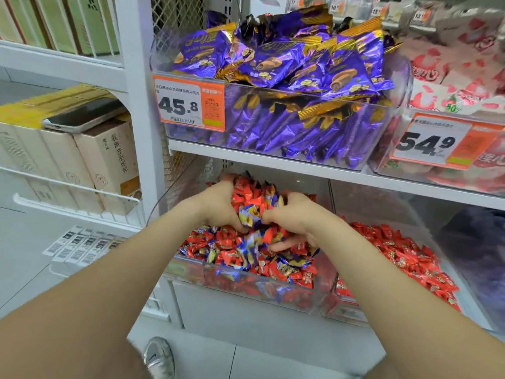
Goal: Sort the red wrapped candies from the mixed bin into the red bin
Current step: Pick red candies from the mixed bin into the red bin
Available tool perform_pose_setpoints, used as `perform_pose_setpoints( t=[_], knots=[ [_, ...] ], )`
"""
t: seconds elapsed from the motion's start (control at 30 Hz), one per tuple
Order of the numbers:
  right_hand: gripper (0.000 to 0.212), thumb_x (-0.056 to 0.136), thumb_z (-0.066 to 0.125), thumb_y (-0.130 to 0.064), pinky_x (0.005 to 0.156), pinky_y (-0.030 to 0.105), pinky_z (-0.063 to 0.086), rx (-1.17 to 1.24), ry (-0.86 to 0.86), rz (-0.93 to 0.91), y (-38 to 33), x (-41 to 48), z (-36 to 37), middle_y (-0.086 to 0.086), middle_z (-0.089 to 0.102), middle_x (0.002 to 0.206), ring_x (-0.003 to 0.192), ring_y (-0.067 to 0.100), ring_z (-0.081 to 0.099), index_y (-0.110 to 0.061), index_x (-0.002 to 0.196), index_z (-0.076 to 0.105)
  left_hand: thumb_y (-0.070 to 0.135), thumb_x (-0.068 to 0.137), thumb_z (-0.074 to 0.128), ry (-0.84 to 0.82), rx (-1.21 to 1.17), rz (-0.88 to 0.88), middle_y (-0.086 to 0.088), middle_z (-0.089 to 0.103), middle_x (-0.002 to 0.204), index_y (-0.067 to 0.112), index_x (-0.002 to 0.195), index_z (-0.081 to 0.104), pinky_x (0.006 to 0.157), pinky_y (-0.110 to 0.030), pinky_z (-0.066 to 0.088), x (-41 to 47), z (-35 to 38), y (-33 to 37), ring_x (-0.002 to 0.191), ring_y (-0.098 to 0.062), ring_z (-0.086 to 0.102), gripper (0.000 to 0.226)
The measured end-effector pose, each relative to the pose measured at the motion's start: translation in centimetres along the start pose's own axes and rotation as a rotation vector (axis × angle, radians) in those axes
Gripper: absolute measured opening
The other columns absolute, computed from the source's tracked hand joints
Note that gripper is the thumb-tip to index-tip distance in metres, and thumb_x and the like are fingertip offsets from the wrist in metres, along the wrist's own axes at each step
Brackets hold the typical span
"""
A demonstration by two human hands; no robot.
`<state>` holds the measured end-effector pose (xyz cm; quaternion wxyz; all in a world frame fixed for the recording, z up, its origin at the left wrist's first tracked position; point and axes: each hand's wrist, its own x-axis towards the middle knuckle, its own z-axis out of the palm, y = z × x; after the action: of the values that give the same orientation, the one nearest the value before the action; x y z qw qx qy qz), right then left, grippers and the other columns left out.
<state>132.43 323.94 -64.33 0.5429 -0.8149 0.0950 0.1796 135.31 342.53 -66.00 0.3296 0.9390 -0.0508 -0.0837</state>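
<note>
A clear mixed bin (246, 291) on the lower shelf holds red and blue wrapped candies (273, 266). To its right, a second clear bin (352, 313) holds only red candies (404, 258). Both my hands are down in the mixed bin. My left hand (216, 203) curls its fingers round a heap of candies piled at the back. My right hand (295, 217) curls over the same heap from the right, with its lower fingers spread. A blue candy (248, 216) sticks up between the two hands.
A bin of purple packets (287, 77) with a 45.8 price tag (188, 102) sits on the shelf above, close over my hands. A pink-and-white packet bin (451, 86) is at the right. Boxes (82, 160) and a phone (82, 116) stand on the left rack.
</note>
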Motion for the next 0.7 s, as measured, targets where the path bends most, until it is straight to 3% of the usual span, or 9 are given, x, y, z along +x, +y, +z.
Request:
perform_pose_setpoints(
  t=[0.1,0.17,0.27,0.37,0.47,0.53,0.63,0.7],
  knots=[
    [0.049,0.083,0.083,-0.007,0.063,0.047,0.066,-0.178,-0.012,-0.02,0.2,-0.6,-1.2,0.008,0.063,0.111,0.081,0.031,0.077,-0.012,0.124,0.058,0.036,0.051,0.104,-0.039,0.238,0.09,-0.016,0.047,0.147,0.019,0.162,0.018,0.107,-0.04,0.049,0.6,0.2,-0.4,0.135,-0.035,0.049,0.142],
    [0.06,0.083,0.087,-0.016,0.061,0.047,0.066,-0.275,0.021,-0.04,0.4,-0.9,-2.1,0.008,0.062,0.116,0.073,0.034,0.079,-0.012,0.133,0.055,0.038,0.05,0.104,-0.043,0.305,0.131,-0.019,0.036,0.155,0.024,0.164,0.016,0.117,-0.044,0.042,0.6,0.1,-0.5,0.143,-0.038,0.039,0.145],
    [0.053,0.09,0.08,-0.036,0.05,0.035,0.062,-0.527,0.098,-0.143,0.4,-1.6,-3.2,0.014,0.071,0.107,0.055,0.029,0.076,-0.012,0.13,0.055,0.032,0.056,0.102,-0.044,0.36,0.169,-0.014,0.039,0.155,0.023,0.162,0.028,0.117,-0.042,0.042,0.5,-0.5,-0.9,0.142,-0.033,0.043,0.13],
    [0.056,0.097,0.072,-0.044,0.059,0.033,0.062,-0.673,0.073,-0.276,1.0,-1.9,-3.6,0.014,0.069,0.111,0.069,0.027,0.079,-0.019,0.142,0.049,0.015,0.069,0.089,-0.043,0.364,0.2,-0.007,0.047,0.153,0.025,0.157,0.038,0.112,-0.041,0.046,0.0,-1.3,-0.9,0.139,-0.027,0.048,0.102],
    [0.052,0.1,0.067,-0.018,0.054,0.028,0.06,-0.712,-0.008,-0.362,1.6,-1.5,-4.1,0.01,0.058,0.128,0.066,0.02,0.076,-0.023,0.149,0.049,0.001,0.081,0.074,0.022,0.311,0.188,-0.003,0.056,0.141,0.029,0.149,0.05,0.101,-0.041,0.054,-0.3,-1.5,-0.9,0.126,-0.026,0.058,0.077],
    [0.057,0.098,0.063,-0.003,0.071,0.035,0.066,-0.693,-0.057,-0.383,1.8,-1.3,-4.5,0.002,0.055,0.136,0.076,0.02,0.079,-0.029,0.148,0.053,0.004,0.084,0.077,0.06,0.276,0.159,-0.004,0.063,0.127,0.025,0.14,0.059,0.094,-0.04,0.057,-0.5,-1.5,-1.0,0.114,-0.024,0.063,0.062],
    [0.047,0.102,0.06,-0.004,0.07,0.039,0.067,-0.561,-0.028,-0.411,1.7,-1.6,-4.5,0.004,0.068,0.119,0.085,0.024,0.078,-0.031,0.14,0.06,0.014,0.083,0.087,0.075,0.21,0.13,-0.004,0.067,0.118,0.021,0.132,0.065,0.087,-0.035,0.056,-0.8,-1.6,-1.0,0.104,-0.022,0.063,0.054],
    [0.03,0.106,0.056,-0.013,0.065,0.038,0.065,-0.576,0.071,-0.493,1.7,-1.7,-4.1,-0.002,0.074,0.093,0.072,0.015,0.075,-0.027,0.131,0.066,0.018,0.083,0.088,0.107,0.184,0.134,-0.007,0.07,0.12,0.018,0.135,0.066,0.084,-0.033,0.056,-1.0,-1.7,-1.0,0.1,-0.022,0.065,0.057]
  ],
)
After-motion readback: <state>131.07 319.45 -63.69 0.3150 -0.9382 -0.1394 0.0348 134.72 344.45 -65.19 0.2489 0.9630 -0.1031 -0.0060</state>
